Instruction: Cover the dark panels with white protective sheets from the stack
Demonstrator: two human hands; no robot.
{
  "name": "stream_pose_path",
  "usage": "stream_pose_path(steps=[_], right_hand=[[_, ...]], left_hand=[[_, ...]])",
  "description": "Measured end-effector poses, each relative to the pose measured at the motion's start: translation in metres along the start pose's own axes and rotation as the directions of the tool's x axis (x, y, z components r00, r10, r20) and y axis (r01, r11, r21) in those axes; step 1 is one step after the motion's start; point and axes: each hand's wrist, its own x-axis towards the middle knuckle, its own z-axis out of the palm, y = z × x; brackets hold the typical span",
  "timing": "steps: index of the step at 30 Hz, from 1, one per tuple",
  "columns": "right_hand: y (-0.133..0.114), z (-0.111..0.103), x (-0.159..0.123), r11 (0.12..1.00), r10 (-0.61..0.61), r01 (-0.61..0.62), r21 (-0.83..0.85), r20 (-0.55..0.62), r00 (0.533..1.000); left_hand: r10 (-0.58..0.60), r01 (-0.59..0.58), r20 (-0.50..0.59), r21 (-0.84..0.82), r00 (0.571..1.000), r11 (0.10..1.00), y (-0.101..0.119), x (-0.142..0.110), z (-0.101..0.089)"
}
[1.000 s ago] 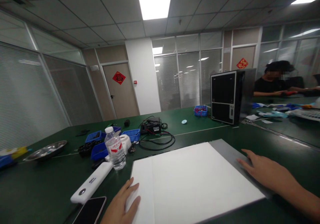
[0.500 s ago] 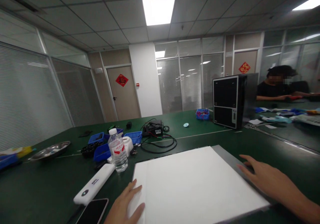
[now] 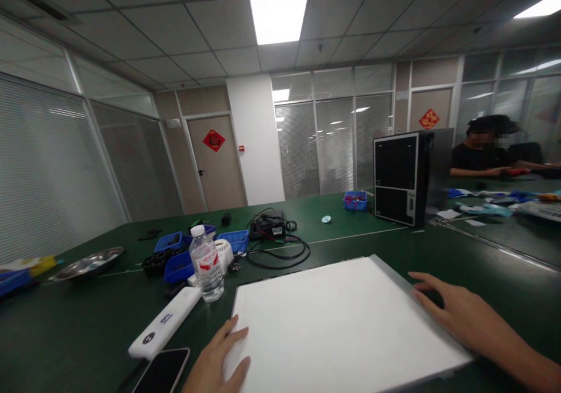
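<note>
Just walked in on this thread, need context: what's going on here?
A person at a green table has both hands at a flat white sheet. The left hand lies over its left edge; the right hand is open at its right edge, contact unclear. A water bottle and phone are to the left. Another person sits at the far right.

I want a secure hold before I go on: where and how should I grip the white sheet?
Probably the left and right edges of the white sheet, with the left hand coming from the left and the right hand from the right: it lies flat and broad, shows no handle, and each hand is near its own side.
</note>
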Motion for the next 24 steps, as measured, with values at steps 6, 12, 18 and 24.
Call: stream_pose_path(steps=[6,12,18,24], right_hand=[[-0.008,-0.003,-0.003,0.999,-0.017,0.015,0.03,0.089,0.996],[-0.018,-0.004,-0.008,0.996,-0.082,0.077,0.039,0.156,0.984],[-0.024,-0.004,-0.012,0.991,-0.134,0.133,0.016,0.144,0.98],[-0.024,-0.001,-0.013,0.994,-0.114,0.113,0.014,0.165,0.98]], left_hand=[[-0.056,0.052,-0.03,-0.118,0.998,0.992,-0.002,0.002,0.001],[-0.13,0.124,-0.009,-0.236,0.991,0.964,-0.004,0.004,-0.002],[-0.169,0.168,0.017,-0.258,0.985,0.952,-0.004,0.006,0.0],[-0.184,0.179,0.005,-0.255,0.983,0.95,0.001,0.006,-0.002]])
